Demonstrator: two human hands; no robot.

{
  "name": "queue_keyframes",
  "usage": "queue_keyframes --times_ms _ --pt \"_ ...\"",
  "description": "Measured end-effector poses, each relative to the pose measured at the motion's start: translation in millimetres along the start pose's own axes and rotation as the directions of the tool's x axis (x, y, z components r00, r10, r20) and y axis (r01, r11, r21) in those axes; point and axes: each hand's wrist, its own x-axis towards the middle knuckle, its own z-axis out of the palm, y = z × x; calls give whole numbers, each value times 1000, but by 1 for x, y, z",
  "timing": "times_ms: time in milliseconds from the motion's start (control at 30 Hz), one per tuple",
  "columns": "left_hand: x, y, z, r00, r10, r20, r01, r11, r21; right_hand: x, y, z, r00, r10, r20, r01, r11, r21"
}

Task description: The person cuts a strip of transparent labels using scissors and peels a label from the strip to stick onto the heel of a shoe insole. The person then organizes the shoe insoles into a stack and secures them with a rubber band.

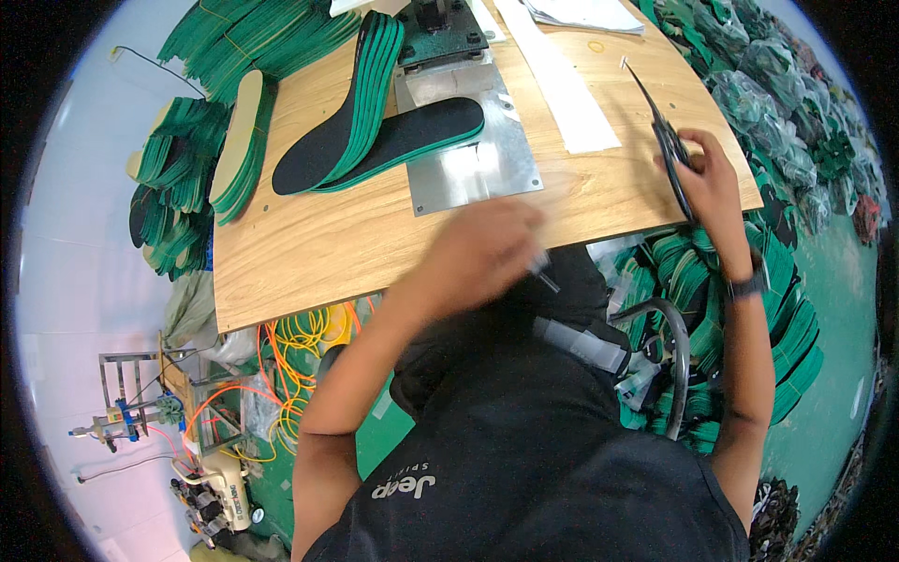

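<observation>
Black scissors [667, 140] gripped in the right hand [714, 187], blades [642, 89] forward-left of it; blurred left hand [485, 245], contents unclear.

Your black shirt [524, 487] carries white lettering [403, 487] on the chest, in two lines: one large and bold, the other small, thin and widely spaced. From this view the words appear upside down, with the small line above the large one. At lower left, the cream tank [228, 480] of a machine on the floor bears dark lettering running lengthwise along its side, and a small round blue-and-white label [257, 515] shows beside it. On the white sheets [590, 13] at your counter's [309, 248] far edge, any print is too faint to read.
</observation>
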Motion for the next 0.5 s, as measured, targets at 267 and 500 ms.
queue_keyframes --times_ms 267,500 --pt "-22 58 -30 873 -482 81 410 631 -659 0 -40 25 838 -539 -90 542 840 22" --pt "-34 40 -24 665 -744 -66 431 455 -779 -90 -105 91 787 -293 543 -196 715 671"
